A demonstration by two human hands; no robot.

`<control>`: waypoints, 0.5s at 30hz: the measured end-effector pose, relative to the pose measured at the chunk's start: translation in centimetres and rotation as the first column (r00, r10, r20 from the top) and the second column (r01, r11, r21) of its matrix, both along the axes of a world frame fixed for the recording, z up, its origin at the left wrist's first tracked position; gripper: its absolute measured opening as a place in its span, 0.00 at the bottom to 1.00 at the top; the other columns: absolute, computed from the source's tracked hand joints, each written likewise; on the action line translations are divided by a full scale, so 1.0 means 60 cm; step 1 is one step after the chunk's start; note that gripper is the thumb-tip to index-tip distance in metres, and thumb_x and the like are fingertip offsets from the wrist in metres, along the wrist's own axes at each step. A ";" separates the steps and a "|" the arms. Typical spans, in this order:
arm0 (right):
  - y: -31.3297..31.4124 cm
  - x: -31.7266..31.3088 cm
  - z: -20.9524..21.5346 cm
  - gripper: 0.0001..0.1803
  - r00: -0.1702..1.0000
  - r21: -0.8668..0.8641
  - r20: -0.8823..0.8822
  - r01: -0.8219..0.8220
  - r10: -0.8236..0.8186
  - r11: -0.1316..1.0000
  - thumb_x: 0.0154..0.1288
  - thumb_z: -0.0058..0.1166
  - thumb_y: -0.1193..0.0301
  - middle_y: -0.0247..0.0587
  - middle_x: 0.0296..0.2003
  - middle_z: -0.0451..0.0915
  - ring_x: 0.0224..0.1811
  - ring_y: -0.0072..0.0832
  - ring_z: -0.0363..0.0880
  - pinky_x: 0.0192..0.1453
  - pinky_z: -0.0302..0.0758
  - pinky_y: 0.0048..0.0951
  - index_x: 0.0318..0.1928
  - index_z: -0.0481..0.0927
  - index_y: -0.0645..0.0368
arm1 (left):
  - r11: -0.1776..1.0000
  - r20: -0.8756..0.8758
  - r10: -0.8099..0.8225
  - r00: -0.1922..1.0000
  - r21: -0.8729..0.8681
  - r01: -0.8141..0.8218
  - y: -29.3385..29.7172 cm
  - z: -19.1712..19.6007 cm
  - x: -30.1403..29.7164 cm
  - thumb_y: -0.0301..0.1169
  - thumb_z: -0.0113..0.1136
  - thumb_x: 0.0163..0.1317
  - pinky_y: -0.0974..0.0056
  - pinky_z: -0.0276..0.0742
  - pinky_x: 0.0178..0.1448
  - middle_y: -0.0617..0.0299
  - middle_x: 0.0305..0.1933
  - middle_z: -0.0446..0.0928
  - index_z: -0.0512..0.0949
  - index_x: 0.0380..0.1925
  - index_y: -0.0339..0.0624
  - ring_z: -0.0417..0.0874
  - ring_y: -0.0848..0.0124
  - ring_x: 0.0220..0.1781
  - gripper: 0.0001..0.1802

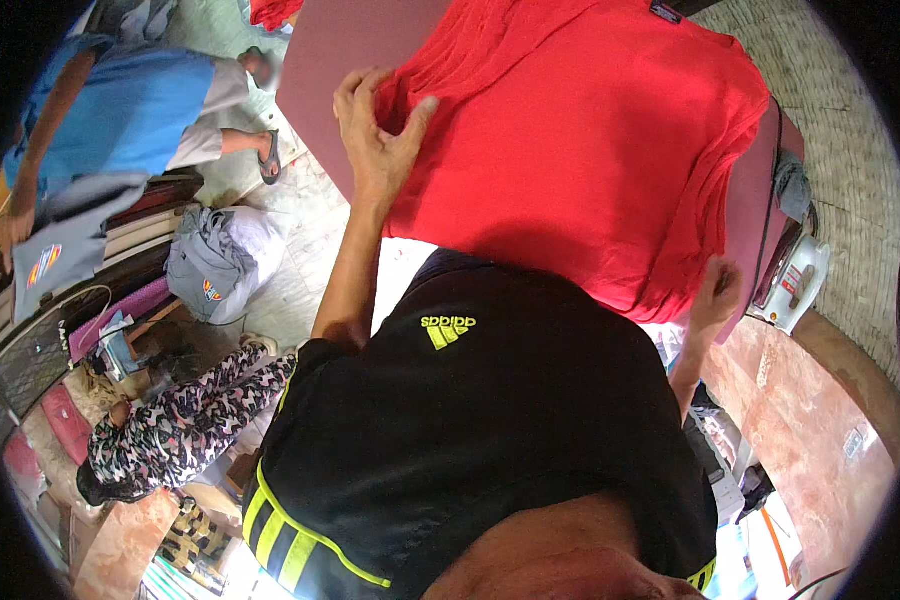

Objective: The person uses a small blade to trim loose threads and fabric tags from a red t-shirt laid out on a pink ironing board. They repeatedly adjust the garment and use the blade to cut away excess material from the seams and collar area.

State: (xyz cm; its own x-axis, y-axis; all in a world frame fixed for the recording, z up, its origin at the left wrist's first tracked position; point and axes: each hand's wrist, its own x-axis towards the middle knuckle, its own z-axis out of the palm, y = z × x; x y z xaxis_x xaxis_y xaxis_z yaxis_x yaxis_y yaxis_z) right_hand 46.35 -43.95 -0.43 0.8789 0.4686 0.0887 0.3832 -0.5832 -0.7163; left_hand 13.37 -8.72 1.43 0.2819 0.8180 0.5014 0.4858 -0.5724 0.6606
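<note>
A red garment, apparently a shirt with a dark neck label at its far edge, lies spread over a maroon-covered table. Its left side is gathered in folds, and more creases run down its right side. My left hand is at the left folds, with thumb and fingers spread apart around a gap; whether the fingertips touch the cloth is unclear. Beside the garment's near right edge is my right hand, its fingers curled in. What those fingers hold, if anything, is hidden.
At the table's right stands a white iron, near a dark cord and a grey cloth. On the left, a person in a blue top holds a grey garment. Grey clothes are heaped below. Another person wears patterned clothing.
</note>
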 end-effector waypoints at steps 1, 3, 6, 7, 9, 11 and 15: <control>0.026 0.002 0.014 0.12 0.999 0.024 0.004 -0.043 0.043 0.999 0.69 0.60 0.65 0.29 0.28 0.75 0.33 0.17 0.71 0.37 0.69 0.22 0.41 0.80 0.62 | 0.999 -0.014 -0.014 1.000 0.037 0.014 0.010 0.010 0.000 0.33 0.70 0.60 0.57 0.73 0.62 0.51 0.59 0.72 0.78 0.54 0.42 0.75 0.56 0.58 0.22; 0.108 -0.027 0.056 0.10 0.993 0.078 0.026 -0.116 0.114 0.990 0.71 0.58 0.67 0.29 0.29 0.75 0.33 0.16 0.71 0.38 0.69 0.21 0.39 0.80 0.62 | 0.971 -0.101 -0.230 0.968 0.049 0.236 0.051 0.025 -0.006 0.29 0.68 0.58 0.58 0.74 0.61 0.52 0.56 0.76 0.81 0.50 0.43 0.77 0.57 0.56 0.18; 0.230 -0.076 0.057 0.08 0.929 0.284 -0.049 -0.339 0.366 0.897 0.72 0.55 0.69 0.26 0.29 0.75 0.33 0.15 0.70 0.38 0.70 0.21 0.39 0.80 0.61 | 0.910 -0.229 -0.408 0.884 -0.017 0.415 0.089 0.041 -0.006 0.23 0.66 0.55 0.59 0.74 0.59 0.54 0.50 0.80 0.83 0.45 0.42 0.79 0.56 0.54 0.15; 0.272 -0.091 0.052 0.07 0.886 0.305 -0.095 -0.407 0.453 0.861 0.72 0.55 0.70 0.25 0.30 0.76 0.33 0.14 0.71 0.38 0.70 0.21 0.40 0.80 0.61 | 0.893 -0.258 -0.446 0.857 -0.061 0.446 0.099 0.039 -0.007 0.21 0.65 0.54 0.59 0.74 0.58 0.55 0.48 0.82 0.84 0.44 0.41 0.79 0.55 0.53 0.15; 0.357 -0.134 0.048 0.07 0.824 0.379 -0.068 -0.500 0.562 0.779 0.72 0.55 0.70 0.23 0.28 0.73 0.31 0.12 0.68 0.35 0.68 0.20 0.38 0.80 0.61 | 0.870 -0.236 -0.485 0.842 -0.031 0.492 0.127 0.007 -0.013 0.21 0.65 0.53 0.58 0.76 0.53 0.55 0.41 0.83 0.84 0.40 0.40 0.82 0.56 0.47 0.12; 0.411 -0.143 0.010 0.08 0.767 0.523 -0.194 -0.446 0.611 0.726 0.73 0.54 0.70 0.22 0.26 0.71 0.28 0.11 0.65 0.31 0.65 0.19 0.37 0.79 0.60 | 0.854 -0.151 -0.513 0.845 0.007 0.520 0.146 -0.009 -0.003 0.21 0.65 0.55 0.59 0.78 0.50 0.55 0.39 0.84 0.84 0.39 0.39 0.83 0.57 0.42 0.10; 0.454 -0.147 -0.033 0.08 0.796 0.466 -0.114 -0.486 0.595 0.739 0.74 0.53 0.69 0.20 0.23 0.69 0.25 0.10 0.62 0.27 0.61 0.19 0.37 0.80 0.59 | 0.938 0.166 -0.206 0.964 -0.248 0.243 0.172 -0.021 -0.039 0.25 0.61 0.66 0.68 0.77 0.41 0.59 0.31 0.82 0.83 0.36 0.36 0.80 0.74 0.33 0.04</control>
State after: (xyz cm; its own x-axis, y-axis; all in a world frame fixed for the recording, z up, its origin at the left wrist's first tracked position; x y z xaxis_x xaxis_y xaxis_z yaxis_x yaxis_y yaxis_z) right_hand 37.53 -16.72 -2.42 0.5035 0.8413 0.1965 0.3294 0.0233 -0.9439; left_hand 11.04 1.57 0.16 0.4178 0.8492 0.3229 0.2606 -0.4524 0.8529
